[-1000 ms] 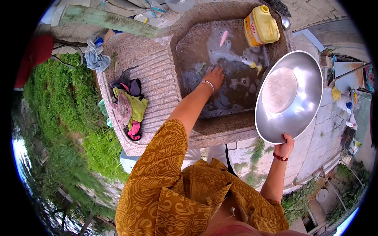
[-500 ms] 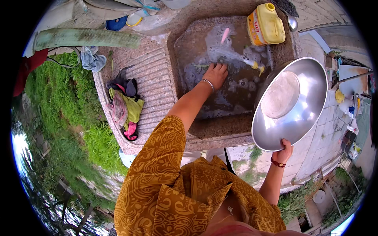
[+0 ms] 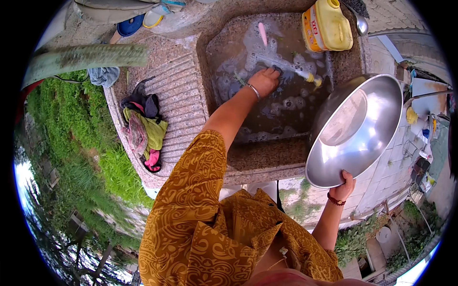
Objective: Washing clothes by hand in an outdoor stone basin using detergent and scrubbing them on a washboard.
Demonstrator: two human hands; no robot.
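In the stone sink (image 3: 267, 159), murky soapy water surrounds my left hand (image 3: 265, 82). Its fingers are curled together at the surface; whatever they hold, if anything, is hidden. Just beyond them floats a clear, long object with a yellow end (image 3: 312, 78), and farther back a pink handle-like piece (image 3: 263, 34) sticks out of the foam. My right hand (image 3: 343, 187) grips the near rim of a large metal basin (image 3: 367, 136), thumb on the inner side. The basin is tilted up at the sink's right edge, its shiny inside facing me.
A yellow plastic jug (image 3: 329, 28) stands at the far right corner of the sink, with a metal ladle (image 3: 361, 25) beside it. Wet clothes (image 3: 145, 128) lie on the ribbed washboard (image 3: 181, 100) to the left. A green, worn pipe-like piece (image 3: 90, 61) juts in at far left.
My left hand's fingers have drawn together, and the hand has turned slightly. The basin has tipped more steeply in my right hand. The whole view has shifted a little.
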